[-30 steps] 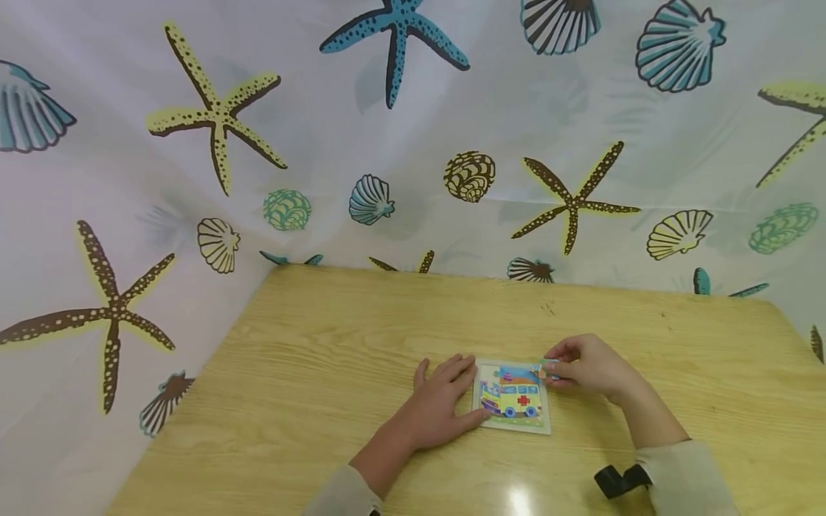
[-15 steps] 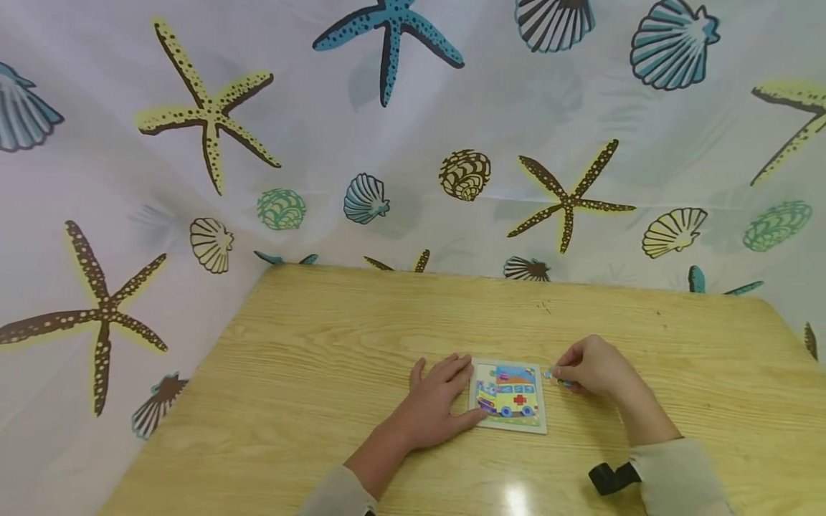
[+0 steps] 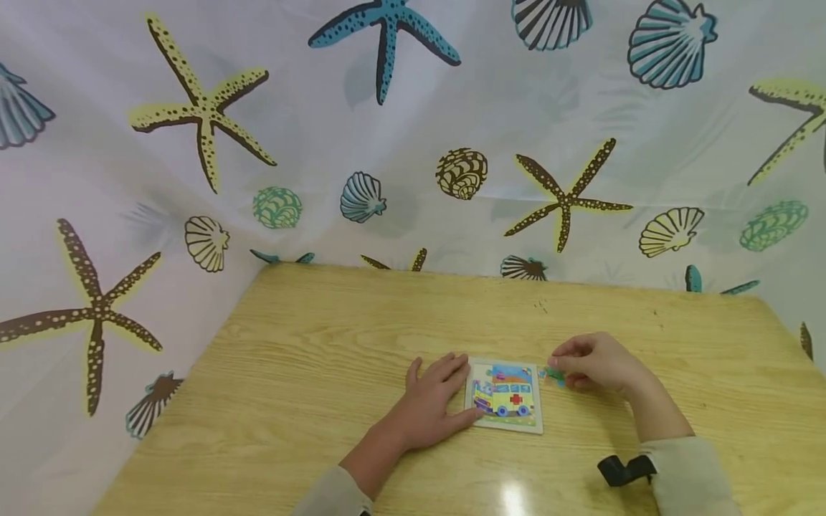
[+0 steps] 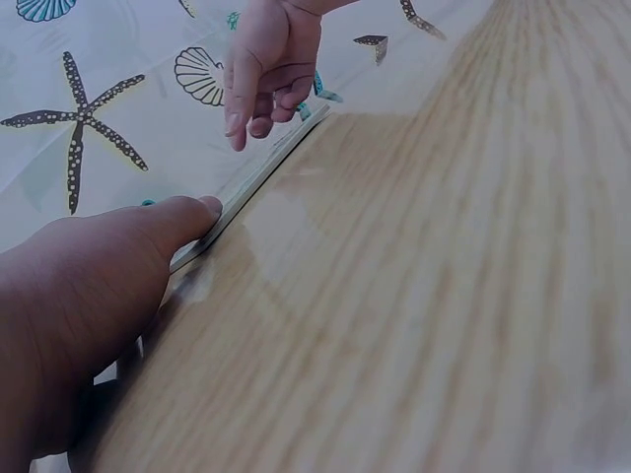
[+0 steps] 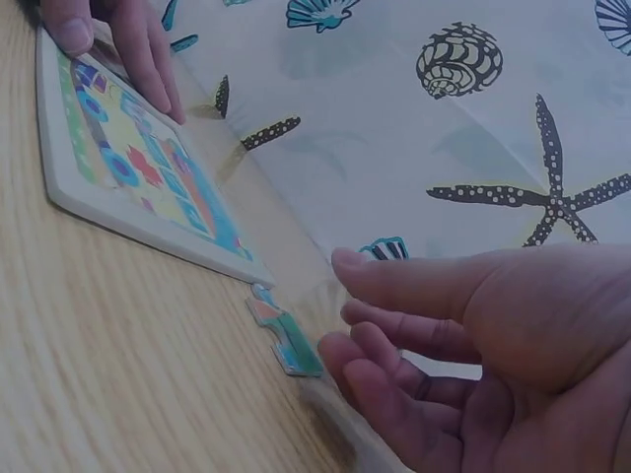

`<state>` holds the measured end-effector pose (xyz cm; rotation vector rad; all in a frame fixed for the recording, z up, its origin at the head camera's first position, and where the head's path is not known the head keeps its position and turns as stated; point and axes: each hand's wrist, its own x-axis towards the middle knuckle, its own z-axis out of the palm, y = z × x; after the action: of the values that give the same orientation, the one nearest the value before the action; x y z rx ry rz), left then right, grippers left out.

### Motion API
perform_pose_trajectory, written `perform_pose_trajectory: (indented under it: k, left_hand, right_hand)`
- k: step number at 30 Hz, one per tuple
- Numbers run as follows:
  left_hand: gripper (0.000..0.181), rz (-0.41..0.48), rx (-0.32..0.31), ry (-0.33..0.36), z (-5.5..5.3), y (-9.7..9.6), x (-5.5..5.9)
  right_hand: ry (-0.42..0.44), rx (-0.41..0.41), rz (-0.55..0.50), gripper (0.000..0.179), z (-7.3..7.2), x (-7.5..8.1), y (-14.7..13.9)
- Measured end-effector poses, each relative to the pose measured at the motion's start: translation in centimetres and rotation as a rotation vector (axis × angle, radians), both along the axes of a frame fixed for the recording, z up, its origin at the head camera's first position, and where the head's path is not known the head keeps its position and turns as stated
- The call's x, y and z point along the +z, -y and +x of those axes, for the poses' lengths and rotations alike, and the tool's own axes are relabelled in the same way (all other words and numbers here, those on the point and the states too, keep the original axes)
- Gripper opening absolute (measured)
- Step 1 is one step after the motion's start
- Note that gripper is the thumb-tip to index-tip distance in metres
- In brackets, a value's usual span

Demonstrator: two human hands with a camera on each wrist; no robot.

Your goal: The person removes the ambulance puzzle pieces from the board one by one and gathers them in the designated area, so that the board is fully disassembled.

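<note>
A small framed jigsaw puzzle (image 3: 516,400) with a yellow ambulance lies on the wooden table; its upper left corner looks pale and bare. My left hand (image 3: 434,407) rests along the puzzle's left side, fingers extended, with the thumb on the frame's lower edge. Just off the frame's right edge, a green, blue and orange puzzle piece (image 5: 286,337) lies on the wood. Beside this piece is my right hand (image 3: 600,367). In the right wrist view, its thumb and fingers are loosely bent with a gap between them, and nothing sits in that gap.
The wooden table (image 3: 335,330) runs back to a white curtain (image 3: 413,143) printed with starfish and shells, which also hangs along the left side. A black strap-like device (image 3: 624,470) sits at my right sleeve (image 3: 687,466).
My right hand has moved the puzzle piece from over the puzzle's upper right corner to the table on the right and let it go. My left hand stays on the puzzle.
</note>
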<state>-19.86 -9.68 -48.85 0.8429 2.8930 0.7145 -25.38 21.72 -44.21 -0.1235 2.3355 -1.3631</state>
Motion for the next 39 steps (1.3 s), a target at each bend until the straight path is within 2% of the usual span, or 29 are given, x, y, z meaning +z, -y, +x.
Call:
perform_pose_trajectory:
  k: [8, 16, 20, 24, 30, 39]
  left_hand:
    - [0.08, 0.01, -0.002, -0.018, -0.3, 0.1, 0.3]
    - [0.08, 0.014, -0.006, -0.01, -0.2, 0.0, 0.7]
    - [0.079, 0.044, -0.022, 0.005, -0.2, 0.0, 0.6]
    - [0.076, 0.074, -0.05, 0.022, -0.3, -0.2, 0.5]
    - [0.071, 0.05, -0.068, 0.013, -0.3, -0.2, 0.3]
    - [0.073, 0.025, -0.05, -0.009, -0.2, 0.0, -0.1]
  right_hand:
    - [0.008, 0.127, -0.133, 0.043, -0.1, 0.3, 2.2]
    - [0.01, 0.223, -0.167, 0.043, 0.8, 0.0, 5.2]
    - [0.021, 0.258, -0.194, 0.044, 1.0, -0.5, 5.9]
    - [-0.003, 0.283, -0.177, 0.043, 1.2, -1.0, 6.2]
    - [-0.109, 0.324, -0.074, 0.04, 1.6, -1.3, 6.7]
    - [-0.177, 0.284, -0.027, 0.028, 1.8, -1.8, 7.7]
